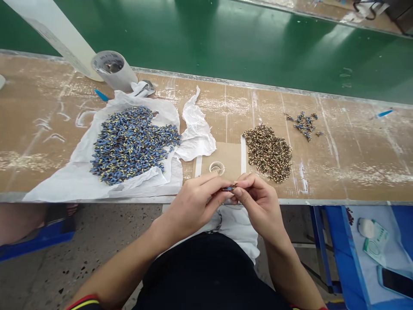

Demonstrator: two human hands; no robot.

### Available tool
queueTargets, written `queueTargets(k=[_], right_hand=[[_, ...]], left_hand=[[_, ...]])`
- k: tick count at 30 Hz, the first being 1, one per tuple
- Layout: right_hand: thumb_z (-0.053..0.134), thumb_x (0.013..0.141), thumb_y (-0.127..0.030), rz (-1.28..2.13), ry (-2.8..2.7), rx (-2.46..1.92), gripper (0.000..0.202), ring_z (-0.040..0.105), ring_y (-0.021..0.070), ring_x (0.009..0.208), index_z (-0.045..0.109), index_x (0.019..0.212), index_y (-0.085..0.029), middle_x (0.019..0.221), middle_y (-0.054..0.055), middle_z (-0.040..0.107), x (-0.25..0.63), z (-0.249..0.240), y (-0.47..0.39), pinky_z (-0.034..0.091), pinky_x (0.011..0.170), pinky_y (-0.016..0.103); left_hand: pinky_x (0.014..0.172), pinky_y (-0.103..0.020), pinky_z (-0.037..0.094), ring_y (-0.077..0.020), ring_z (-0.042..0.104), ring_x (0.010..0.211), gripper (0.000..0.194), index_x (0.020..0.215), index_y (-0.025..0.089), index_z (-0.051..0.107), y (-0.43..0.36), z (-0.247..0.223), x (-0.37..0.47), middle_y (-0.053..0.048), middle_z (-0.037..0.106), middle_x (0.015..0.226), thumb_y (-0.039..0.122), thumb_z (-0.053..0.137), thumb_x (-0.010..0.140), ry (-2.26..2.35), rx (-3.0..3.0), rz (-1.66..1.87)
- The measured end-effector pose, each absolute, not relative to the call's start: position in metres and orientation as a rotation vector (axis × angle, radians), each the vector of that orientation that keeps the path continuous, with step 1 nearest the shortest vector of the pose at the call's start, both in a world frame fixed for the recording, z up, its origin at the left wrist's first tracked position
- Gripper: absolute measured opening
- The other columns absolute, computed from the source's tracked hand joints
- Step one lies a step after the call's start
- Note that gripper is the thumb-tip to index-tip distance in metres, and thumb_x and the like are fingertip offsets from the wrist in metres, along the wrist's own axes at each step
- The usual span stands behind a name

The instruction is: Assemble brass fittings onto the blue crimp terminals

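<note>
In front of the table edge, my left hand (pixel 201 198) pinches a tiny blue piece (pixel 229 188) between thumb and fingertips. My right hand (pixel 258 198) is closed at the right end of that piece, where a dark, brownish bit shows; the fingers hide most of it. Left of my hands, a large heap of small blue, yellow and dark pieces (pixel 132 144) lies on white paper (pixel 69 176). Nearer my right hand is a heap of small black and cream pieces (pixel 269 153). A small round clear dish (pixel 217 168) sits just beyond my fingertips.
A few blue and tan pieces (pixel 305 125) lie farther right. Crumpled white paper (pixel 196 133), a tape roll (pixel 114 71) and blue slivers (pixel 102 95) are on the cardboard-covered table (pixel 361 150). A green surface (pixel 206 47) runs behind. A phone (pixel 396 280) lies at lower right.
</note>
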State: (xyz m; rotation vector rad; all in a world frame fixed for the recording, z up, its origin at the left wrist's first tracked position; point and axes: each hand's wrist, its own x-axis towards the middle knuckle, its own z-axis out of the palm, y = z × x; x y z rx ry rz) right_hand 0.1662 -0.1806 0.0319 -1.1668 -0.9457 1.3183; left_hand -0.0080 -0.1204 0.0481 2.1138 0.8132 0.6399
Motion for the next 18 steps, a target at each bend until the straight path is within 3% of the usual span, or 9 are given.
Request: queueTargets(k=[6,11,18], right_hand=[[0.069,0.089,-0.027,1.331,-0.914,-1.187,0.007,0.062,0.0114,0.067,0.064,0.089,-0.022,0.081,0.000,0.064,0.1624,0.0272,-0.1819,0.054,0.064,0.025],[0.060,0.094,-0.040,1.254,-0.985,-1.228,0.019,0.062,0.0136,0.067,0.060,0.104,-0.023,0.079,0.001,0.064,0.1629,0.0253,-0.1820,0.054,0.064,0.027],[0.038,0.103,-0.041,1.091,-1.397,-1.280,0.033,0.049,0.0133,0.060,0.054,0.081,-0.021,0.069,0.000,0.052,0.1677,0.0224,-0.1789,0.038,0.057,0.027]], left_hand=[[0.070,-0.026,0.046,-0.0164,0.059,0.077,0.025,0.107,0.014,0.063,-0.1253,0.0407,-0.0073,-0.006,0.064,0.083,0.020,0.040,0.101,0.822,2.144,0.574],[0.063,-0.024,0.042,-0.0138,0.055,0.067,0.028,0.082,0.016,0.060,-0.1238,0.0415,-0.0080,-0.003,0.060,0.073,0.021,0.040,0.100,0.808,2.181,0.611],[0.059,-0.024,0.037,-0.0112,0.050,0.059,0.029,0.074,0.016,0.054,-0.1215,0.0462,-0.0049,0.001,0.056,0.066,0.020,0.041,0.099,0.695,2.084,0.529]])
